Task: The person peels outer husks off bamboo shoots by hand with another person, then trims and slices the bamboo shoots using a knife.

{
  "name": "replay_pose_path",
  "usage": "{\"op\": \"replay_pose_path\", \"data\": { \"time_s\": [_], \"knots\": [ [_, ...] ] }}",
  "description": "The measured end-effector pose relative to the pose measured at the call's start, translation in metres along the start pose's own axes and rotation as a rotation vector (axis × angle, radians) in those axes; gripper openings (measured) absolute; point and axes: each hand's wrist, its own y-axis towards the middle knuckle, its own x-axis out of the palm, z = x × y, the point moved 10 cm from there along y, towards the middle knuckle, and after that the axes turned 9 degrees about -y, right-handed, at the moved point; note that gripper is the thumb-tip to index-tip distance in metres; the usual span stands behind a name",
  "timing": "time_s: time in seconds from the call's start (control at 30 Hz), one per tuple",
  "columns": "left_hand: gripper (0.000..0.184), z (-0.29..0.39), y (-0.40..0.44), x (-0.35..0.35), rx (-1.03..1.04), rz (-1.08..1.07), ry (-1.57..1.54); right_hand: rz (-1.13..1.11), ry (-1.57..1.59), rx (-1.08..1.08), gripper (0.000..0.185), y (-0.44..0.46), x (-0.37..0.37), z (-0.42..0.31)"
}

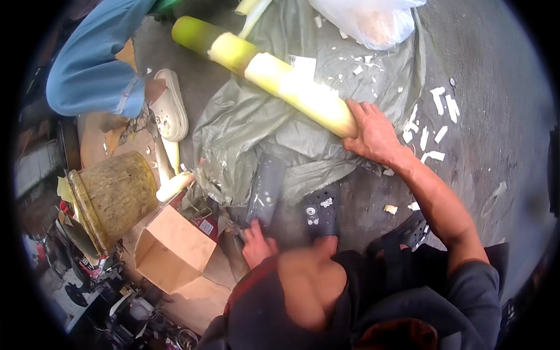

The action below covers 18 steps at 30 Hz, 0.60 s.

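A thick bamboo-like stalk (303, 93), green at its far end and peeled pale yellow toward me, lies slantwise over a crumpled grey-green plastic sheet (233, 134). My right hand (373, 131) is wrapped round its near end, thumb underneath. Low beside my knee, my left hand (258, 245) has its fingers bent at the base of a broad dark blade (266, 189), which looks like a cleaver and is smeared by motion. White flecks cling to the blade, and its handle is hidden. The blade is apart from the stalk.
Pale chips (440, 108) litter the ground at right. A clear plastic bag (379, 23) lies at the top. Leftward are an overturned yellow bucket (125, 189), an open cardboard box (175, 251) and another person's leg (96, 70) with a cream clog (170, 108). My dark clog (322, 210) is close to the blade.
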Motion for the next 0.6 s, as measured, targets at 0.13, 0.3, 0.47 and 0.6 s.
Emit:
{"op": "replay_pose_path", "data": {
  "time_s": [0.13,0.3,0.47,0.6],
  "knots": [
    [0.039,-0.012,0.000,-0.036,-0.043,0.010,-0.480,0.230,-0.050,-0.017,0.087,-0.005,-0.007,0.003],
    [0.023,0.091,0.054,-0.089,0.315,-0.126,-0.520,0.224,0.040,-0.016,0.077,0.003,-0.005,0.015],
    [0.016,0.164,0.137,-0.076,0.472,-0.106,-0.345,0.248,0.008,-0.067,0.083,0.002,-0.009,0.014],
    [0.016,0.188,0.161,-0.082,0.523,-0.112,-0.248,0.216,-0.011,-0.070,0.086,0.007,-0.008,0.020]
  ]
}}
